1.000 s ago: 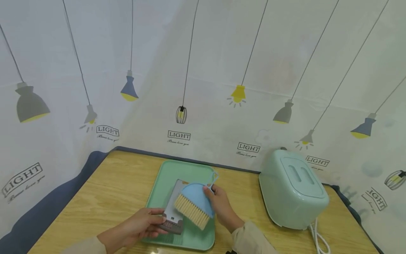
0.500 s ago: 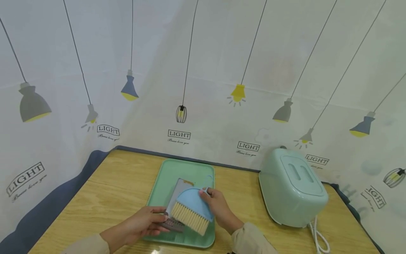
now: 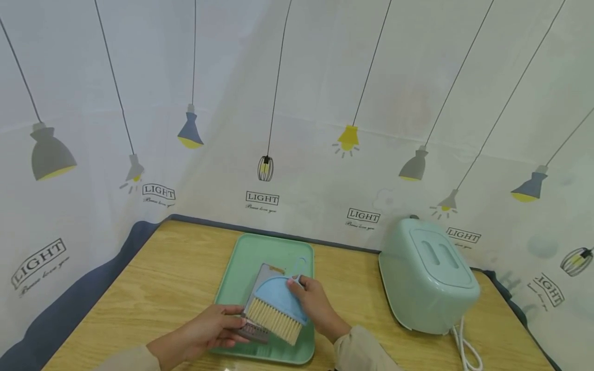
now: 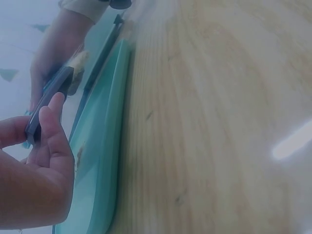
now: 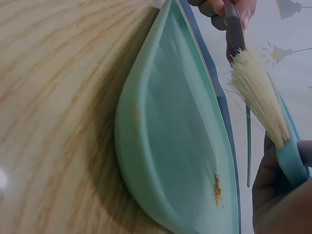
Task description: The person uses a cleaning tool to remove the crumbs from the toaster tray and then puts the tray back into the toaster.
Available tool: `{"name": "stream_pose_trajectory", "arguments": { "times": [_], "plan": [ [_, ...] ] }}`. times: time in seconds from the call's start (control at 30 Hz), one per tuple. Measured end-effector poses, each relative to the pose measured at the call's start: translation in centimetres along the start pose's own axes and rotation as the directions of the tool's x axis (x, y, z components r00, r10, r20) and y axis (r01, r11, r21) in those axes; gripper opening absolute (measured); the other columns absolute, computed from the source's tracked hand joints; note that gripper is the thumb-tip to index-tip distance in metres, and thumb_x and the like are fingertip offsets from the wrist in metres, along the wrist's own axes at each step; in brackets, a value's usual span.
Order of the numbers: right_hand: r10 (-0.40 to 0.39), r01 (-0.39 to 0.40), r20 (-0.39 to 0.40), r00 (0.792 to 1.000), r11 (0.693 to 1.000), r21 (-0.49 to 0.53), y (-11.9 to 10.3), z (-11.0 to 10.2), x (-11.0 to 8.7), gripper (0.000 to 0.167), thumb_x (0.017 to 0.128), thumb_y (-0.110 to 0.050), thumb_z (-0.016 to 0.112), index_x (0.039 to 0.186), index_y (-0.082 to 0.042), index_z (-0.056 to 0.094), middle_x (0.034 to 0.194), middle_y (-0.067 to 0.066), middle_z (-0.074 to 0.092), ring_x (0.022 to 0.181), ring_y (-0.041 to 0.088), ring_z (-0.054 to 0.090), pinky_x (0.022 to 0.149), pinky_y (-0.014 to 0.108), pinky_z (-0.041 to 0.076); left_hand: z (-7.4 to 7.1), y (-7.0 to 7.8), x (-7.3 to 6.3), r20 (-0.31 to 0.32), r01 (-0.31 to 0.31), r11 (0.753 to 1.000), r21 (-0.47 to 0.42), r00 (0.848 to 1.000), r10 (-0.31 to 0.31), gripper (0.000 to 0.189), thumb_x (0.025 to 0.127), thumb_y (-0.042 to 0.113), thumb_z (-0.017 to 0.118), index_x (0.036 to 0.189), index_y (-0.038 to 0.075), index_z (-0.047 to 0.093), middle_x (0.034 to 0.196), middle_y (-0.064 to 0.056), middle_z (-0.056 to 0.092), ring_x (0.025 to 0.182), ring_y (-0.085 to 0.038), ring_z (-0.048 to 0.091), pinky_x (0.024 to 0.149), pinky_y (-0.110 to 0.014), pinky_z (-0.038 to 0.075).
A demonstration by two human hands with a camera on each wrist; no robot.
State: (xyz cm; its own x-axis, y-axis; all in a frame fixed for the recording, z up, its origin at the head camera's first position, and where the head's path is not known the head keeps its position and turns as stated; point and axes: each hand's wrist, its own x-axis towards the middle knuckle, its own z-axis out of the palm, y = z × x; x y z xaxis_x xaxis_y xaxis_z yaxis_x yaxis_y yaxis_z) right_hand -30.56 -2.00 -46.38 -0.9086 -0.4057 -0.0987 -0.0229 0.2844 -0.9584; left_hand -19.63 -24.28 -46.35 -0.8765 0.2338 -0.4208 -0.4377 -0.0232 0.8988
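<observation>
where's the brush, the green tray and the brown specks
Brush (image 3: 280, 294): head view, on its blue head, above the bristles.
Green tray (image 5: 180, 122): right wrist view, on its bare floor.
Brown specks (image 5: 217, 190): right wrist view, on the middle of the little cluster.

"How many brushes (image 3: 278, 305)?"
"One, in the right hand (image 3: 317, 305)."
"What else?"
"One grey panel (image 3: 261, 274) in the left hand (image 3: 212, 328), over one green tray (image 3: 264, 248)."
"Toasters (image 3: 429, 288)?"
"One, right of both hands."

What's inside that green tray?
The right wrist view shows brownish crumbs in the tray. From the head camera, the brush and grey piece cover part of its floor; what's beneath can't be seen there.
</observation>
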Motion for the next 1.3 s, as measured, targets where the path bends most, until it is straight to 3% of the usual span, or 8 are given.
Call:
{"name": "stream_pose_trajectory", "arguments": {
  "times": [0.23,0.47,0.7,0.9,1.3],
  "plan": [
    [-0.067,0.065,-0.057,0.996,0.997,-0.045,0.2,-0.2,0.7,0.031,0.1,-0.028,0.053,0.094,0.002,0.058,0.095,0.006,0.058,0.081,0.011,0.048,0.066,0.023,0.044,0.2,0.1,-0.2,0.011,0.008,1.0,0.002,1.0,-0.008,0.065,0.098,0.012,0.053,0.144,-0.019,0.02,0.092,-0.005,0.072,0.075,-0.008,0.07,0.065,-0.018,0.055],
    [-0.094,0.087,-0.111,0.989,0.994,-0.069,0.1,-0.7,1.3,0.032,0.099,-0.028,0.055,0.102,0.004,0.062,0.108,0.013,0.063,0.088,0.013,0.051,0.069,0.025,0.046,0.3,0.3,-0.3,0.015,-0.003,1.0,0.003,1.0,0.003,0.065,0.098,0.013,0.053,0.143,-0.019,0.021,0.091,-0.005,0.072,0.075,-0.008,0.069,0.065,-0.017,0.055],
    [-0.103,0.09,-0.137,0.985,0.991,-0.102,0.1,-1.2,2.0,0.034,0.098,-0.029,0.057,0.109,0.003,0.064,0.105,0.014,0.066,0.087,0.013,0.058,0.073,0.027,0.053,0.2,0.2,-0.1,-0.014,0.039,0.999,-0.001,0.999,-0.039,0.061,0.097,0.012,0.053,0.143,-0.017,0.026,0.09,-0.004,0.072,0.074,-0.008,0.069,0.066,-0.019,0.055],
    [-0.124,0.099,-0.202,0.972,0.986,-0.132,-0.3,-1.9,2.8,0.035,0.096,-0.029,0.06,0.11,0.003,0.065,0.109,0.017,0.069,0.097,0.021,0.064,0.081,0.036,0.057,0.2,0.3,-0.2,-0.002,0.025,1.0,0.015,1.0,-0.025,0.064,0.097,0.013,0.054,0.144,-0.017,0.024,0.092,-0.004,0.072,0.076,-0.009,0.07,0.067,-0.019,0.055],
    [-0.119,0.09,-0.257,0.959,0.989,-0.122,-0.2,-2.4,3.4,0.029,0.095,-0.024,0.062,0.11,0.001,0.066,0.11,0.016,0.069,0.097,0.021,0.064,0.082,0.036,0.056,0.8,0.1,0.0,0.022,-0.005,1.0,0.018,1.0,0.004,0.065,0.096,0.013,0.056,0.142,-0.019,0.025,0.097,-0.006,0.074,0.081,-0.01,0.071,0.063,-0.016,0.054]
  ]
}}
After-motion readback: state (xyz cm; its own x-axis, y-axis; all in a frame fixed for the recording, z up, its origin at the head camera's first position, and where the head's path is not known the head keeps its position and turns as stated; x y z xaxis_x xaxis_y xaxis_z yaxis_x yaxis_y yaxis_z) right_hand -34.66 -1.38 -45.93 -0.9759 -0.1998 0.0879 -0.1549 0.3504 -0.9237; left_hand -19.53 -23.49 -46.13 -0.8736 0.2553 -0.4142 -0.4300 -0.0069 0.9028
